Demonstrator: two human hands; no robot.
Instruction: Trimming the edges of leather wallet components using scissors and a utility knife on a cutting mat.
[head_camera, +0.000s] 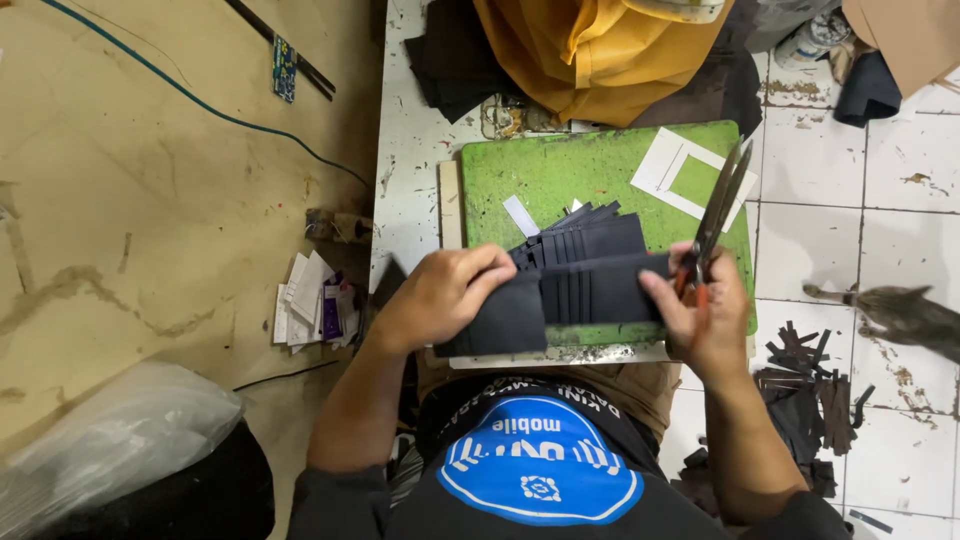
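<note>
My left hand (450, 290) grips the left end of a black stack of flat leather-like pieces (585, 280), fanned out in overlapping steps. My right hand (700, 310) pinches the stack's right end with the thumb while the same hand holds large scissors (722, 205) by their orange-red handles, blades pointing up and away. The stack is held just above a green cutting mat (560, 175). On the mat's far right lies a white paper frame template (680, 175), and a small white strip (520, 215) lies near the stack.
A mustard-yellow bag (600, 50) and dark cloth sit behind the mat. Black offcuts (810, 390) litter the white tiled floor at right, where a grey cat (905, 315) stands. Paper scraps (315, 300) lie left of the table, and a clear plastic bag (110, 440) at lower left.
</note>
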